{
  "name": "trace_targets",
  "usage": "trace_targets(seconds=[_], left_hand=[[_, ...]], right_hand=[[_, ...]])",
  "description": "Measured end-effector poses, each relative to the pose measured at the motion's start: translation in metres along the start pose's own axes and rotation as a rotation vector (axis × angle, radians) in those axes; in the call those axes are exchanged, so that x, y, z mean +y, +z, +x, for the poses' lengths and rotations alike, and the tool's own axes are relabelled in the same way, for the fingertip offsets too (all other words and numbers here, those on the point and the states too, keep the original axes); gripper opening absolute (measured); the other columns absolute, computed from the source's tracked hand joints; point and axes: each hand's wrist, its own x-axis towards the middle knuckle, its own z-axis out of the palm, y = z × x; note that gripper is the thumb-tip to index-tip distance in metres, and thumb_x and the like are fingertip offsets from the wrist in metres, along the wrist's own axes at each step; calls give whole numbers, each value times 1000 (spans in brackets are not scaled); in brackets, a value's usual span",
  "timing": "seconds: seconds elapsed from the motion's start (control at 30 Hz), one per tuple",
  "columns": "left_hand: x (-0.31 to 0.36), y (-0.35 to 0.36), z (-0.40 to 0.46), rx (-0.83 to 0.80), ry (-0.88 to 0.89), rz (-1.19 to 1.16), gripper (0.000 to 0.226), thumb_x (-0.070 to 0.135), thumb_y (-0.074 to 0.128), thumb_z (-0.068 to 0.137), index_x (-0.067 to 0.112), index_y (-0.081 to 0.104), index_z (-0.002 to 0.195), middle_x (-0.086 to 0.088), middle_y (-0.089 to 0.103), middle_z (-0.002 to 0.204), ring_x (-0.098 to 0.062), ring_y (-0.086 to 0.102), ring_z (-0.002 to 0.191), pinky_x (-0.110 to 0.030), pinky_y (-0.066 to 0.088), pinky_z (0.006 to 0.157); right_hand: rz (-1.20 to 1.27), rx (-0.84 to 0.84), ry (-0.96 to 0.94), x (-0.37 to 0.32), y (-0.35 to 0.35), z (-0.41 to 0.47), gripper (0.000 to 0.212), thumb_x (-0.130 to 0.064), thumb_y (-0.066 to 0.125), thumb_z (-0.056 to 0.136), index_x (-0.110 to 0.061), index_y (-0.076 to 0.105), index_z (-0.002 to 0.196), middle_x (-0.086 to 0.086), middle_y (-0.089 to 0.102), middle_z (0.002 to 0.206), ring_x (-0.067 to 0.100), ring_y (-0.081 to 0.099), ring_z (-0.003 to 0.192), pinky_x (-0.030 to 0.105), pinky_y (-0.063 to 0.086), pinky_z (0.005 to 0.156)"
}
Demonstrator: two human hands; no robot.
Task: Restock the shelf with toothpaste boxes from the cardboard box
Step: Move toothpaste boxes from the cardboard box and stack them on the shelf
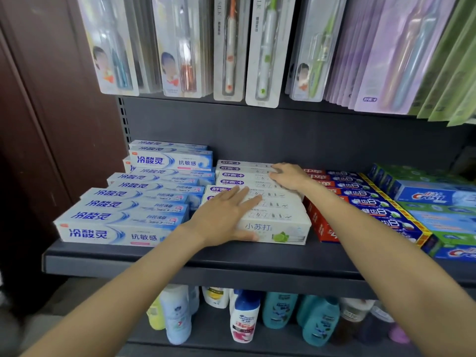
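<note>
Both your hands rest on the white toothpaste boxes [273,222] in the middle of the shelf [180,261].

Your left hand [221,217] lies flat, fingers straight and spread, on the front stack, thumb against the front box's face. Your right hand [288,175] reaches further back, fingers bent over the right end of the rear white boxes, gripping lightly. Blue-white boxes [123,215] sit just left, red-blue boxes [360,202] just right, Crest boxes [432,197] beyond. Toothbrush packs [231,47] hang above; bottles [244,318] stand below.
</note>
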Motion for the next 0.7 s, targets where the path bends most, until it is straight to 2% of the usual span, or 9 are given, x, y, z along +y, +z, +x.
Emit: trace_targets(seconds=[0.17, 0.3, 0.37, 0.43, 0.47, 0.53, 0.57, 0.63, 0.7], left_hand=[[3, 3, 5, -14, -7, 12, 89, 68, 43, 83, 31, -2, 150, -5, -2, 159, -20, -1, 146, -34, 7, 117], [-1, 5, 7, -6, -8, -1, 90, 70, 43, 82, 33, -3, 150, -2, -4, 159, -18, -3, 146, -32, 7, 117], [0, 4, 5, -16, -3, -11, 91, 71, 42, 81, 34, -4, 149, -1, -6, 159, -16, -4, 146, -32, 7, 117], [-1, -1, 3, -66, -2, -104, 91, 74, 41, 78, 35, -1, 149, 1, -6, 159, -14, -5, 146, -35, 7, 118], [-2, -7, 2, -86, -23, -231, 90, 74, 41, 76, 36, 4, 149, 4, -2, 159, -11, -2, 146, -35, 7, 119], [-14, -21, 5, 1, -99, -514, 77, 65, 42, 82, 34, 18, 148, 9, 11, 158, -7, 9, 144, -28, 9, 117], [-24, -28, 9, 97, -137, -558, 67, 57, 43, 88, 31, 24, 147, 9, 16, 157, -6, 15, 143, -23, 11, 114], [-45, -36, 21, 191, -204, -462, 58, 46, 41, 95, 24, 27, 147, 7, 19, 156, -8, 18, 142, -21, 15, 110], [-57, -35, 37, 92, -253, -360, 61, 45, 37, 97, 18, 20, 149, 4, 12, 158, -11, 11, 145, -25, 11, 114]], right_hand=[[45, 18, -8, 1, 2, 4, 50, -33, 49, 95, -14, 43, 140, 9, 40, 147, 26, 39, 133, 31, 32, 105], [267, 34, 22, 4, -2, 7, 47, -32, 54, 93, -13, 48, 136, 5, 48, 140, 22, 46, 126, 27, 35, 98], [344, 56, 18, 7, -3, 6, 47, -32, 57, 92, -13, 49, 135, 5, 48, 140, 22, 45, 128, 28, 35, 100], [438, 89, 26, 10, -5, 3, 46, -27, 59, 90, -13, 51, 134, 5, 47, 142, 22, 43, 129, 29, 33, 103], [470, 100, 33, 11, -5, 1, 46, -25, 58, 91, -12, 50, 134, 6, 46, 142, 22, 42, 130, 28, 33, 102], [383, 129, 4, 15, -7, -6, 46, -23, 54, 94, -9, 47, 137, 9, 43, 144, 24, 38, 133, 27, 30, 104], [299, 143, -28, 17, -7, -10, 45, -23, 50, 96, -7, 45, 137, 11, 41, 145, 25, 37, 134, 28, 28, 105], [188, 122, -69, 22, -4, -18, 44, -25, 43, 99, -6, 43, 138, 14, 39, 145, 27, 35, 134, 29, 28, 105], [125, 17, -87, 24, 6, -23, 50, -35, 38, 100, -9, 37, 142, 15, 30, 150, 27, 27, 139, 32, 25, 109]])
